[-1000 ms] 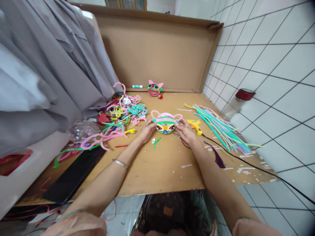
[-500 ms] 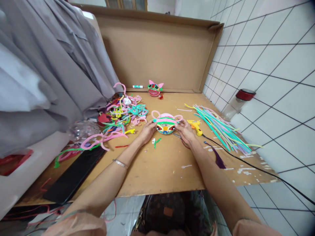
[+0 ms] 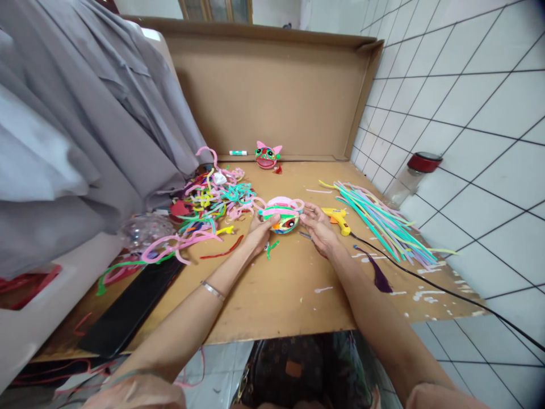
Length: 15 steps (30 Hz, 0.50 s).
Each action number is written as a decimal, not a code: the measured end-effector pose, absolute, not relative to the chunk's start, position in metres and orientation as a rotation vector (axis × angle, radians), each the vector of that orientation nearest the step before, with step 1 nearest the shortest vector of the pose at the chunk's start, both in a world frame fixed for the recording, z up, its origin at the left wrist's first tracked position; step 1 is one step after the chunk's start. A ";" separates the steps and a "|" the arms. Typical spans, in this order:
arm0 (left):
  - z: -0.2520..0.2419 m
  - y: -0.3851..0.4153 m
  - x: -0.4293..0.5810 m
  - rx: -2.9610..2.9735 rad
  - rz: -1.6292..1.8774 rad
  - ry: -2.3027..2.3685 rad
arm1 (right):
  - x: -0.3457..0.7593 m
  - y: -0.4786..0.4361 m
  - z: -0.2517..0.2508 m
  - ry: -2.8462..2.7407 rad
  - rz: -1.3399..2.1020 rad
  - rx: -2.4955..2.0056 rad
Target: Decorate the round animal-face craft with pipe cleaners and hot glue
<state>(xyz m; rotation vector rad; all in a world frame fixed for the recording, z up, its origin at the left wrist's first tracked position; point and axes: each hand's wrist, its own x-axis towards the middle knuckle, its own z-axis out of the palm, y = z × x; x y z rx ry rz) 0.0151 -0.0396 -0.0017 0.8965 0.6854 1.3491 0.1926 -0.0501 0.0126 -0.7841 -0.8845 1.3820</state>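
Note:
A round animal head made of coloured pipe cleaners [image 3: 284,213], with pink looped ears, green bands and a painted-looking eye, is held just above the table. My left hand [image 3: 259,232] is closed on its left side, the thumb lying across the front and covering one eye. At its right edge, the fingertips and thumb of my right hand [image 3: 320,227] pinch the side below the ear. Under the right hand a metal tool, perhaps scissors [image 3: 305,235], shows in part. A green pipe cleaner scrap [image 3: 272,249] lies beside my left hand.
A yellow glue gun [image 3: 339,220] with a black cable lies right, near a bundle of pipe cleaners [image 3: 378,218] and a purple tassel [image 3: 378,272]. Tangled pipe cleaners [image 3: 217,196] fill the left. A finished pink head [image 3: 267,155] and glue stick [image 3: 238,153] stand behind; a jar [image 3: 411,176] stands right.
The animal head has turned towards the left and shifted slightly left. My left thumb has moved onto its front, and the right fingers have spread somewhat at its edge.

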 end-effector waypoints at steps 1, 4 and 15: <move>-0.002 -0.040 0.016 0.876 1.394 0.703 | 0.193 -0.050 0.013 -0.884 1.382 -0.786; -0.002 -0.040 0.018 0.831 1.466 0.763 | 0.194 -0.051 0.013 -0.887 1.367 -0.797; -0.003 -0.040 0.012 0.956 1.472 0.922 | 0.191 -0.052 0.018 -0.986 1.211 -0.989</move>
